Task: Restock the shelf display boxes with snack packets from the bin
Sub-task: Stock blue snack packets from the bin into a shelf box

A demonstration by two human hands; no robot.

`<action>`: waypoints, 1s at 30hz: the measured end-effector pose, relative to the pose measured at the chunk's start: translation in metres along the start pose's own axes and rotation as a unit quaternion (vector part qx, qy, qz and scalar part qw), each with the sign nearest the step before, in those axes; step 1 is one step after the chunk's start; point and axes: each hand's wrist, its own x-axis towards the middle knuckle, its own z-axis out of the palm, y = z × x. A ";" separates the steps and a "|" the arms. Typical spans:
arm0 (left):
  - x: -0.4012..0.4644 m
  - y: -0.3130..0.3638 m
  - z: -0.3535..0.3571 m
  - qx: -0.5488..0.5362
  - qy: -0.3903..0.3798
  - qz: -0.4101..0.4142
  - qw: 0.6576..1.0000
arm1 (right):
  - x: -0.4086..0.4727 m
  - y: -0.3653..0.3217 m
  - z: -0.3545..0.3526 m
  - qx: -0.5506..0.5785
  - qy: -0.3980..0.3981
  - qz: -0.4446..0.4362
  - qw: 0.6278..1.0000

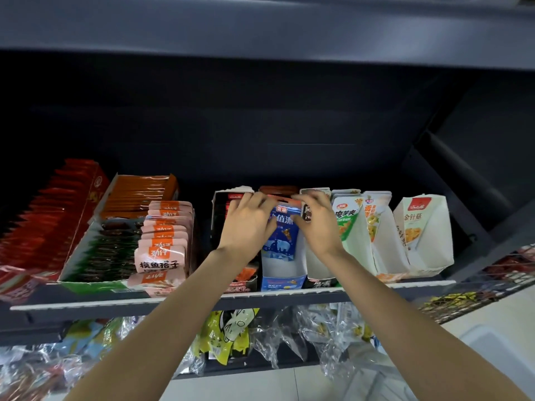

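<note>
The dark shelf [289,296] carries a row of display boxes, and stocking looks uneven across it. On the left, the red box [49,215], the orange box [136,195] and the green-fronted box [95,256] look well filled, with pink fish-snack packets [162,241] stacked beside them. To the right, three white boxes [390,250] look low, each showing only a few packets at the back and a bare front, so I judge most of the restocking is still left there.

Both hands work at the blue display box [282,256] in the middle. The left hand [249,224] and right hand [317,221] have fingers curled over the blue packets [285,215] at its back, each grip holding them, apparently seating them upright. The front of this box is still bare. The bin is not in view.
</note>
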 end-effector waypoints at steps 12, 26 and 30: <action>-0.041 0.184 0.083 -0.186 -0.092 0.137 0.969 | -0.170 0.128 -0.113 -0.002 0.042 0.195 0.980; -0.126 0.370 0.218 -0.131 -0.514 0.166 0.831 | -0.350 0.296 -0.180 -0.083 -0.223 0.486 0.841; -0.131 0.386 0.252 -0.057 -0.550 0.205 0.808 | -0.352 0.304 -0.186 -0.159 -0.306 0.445 0.827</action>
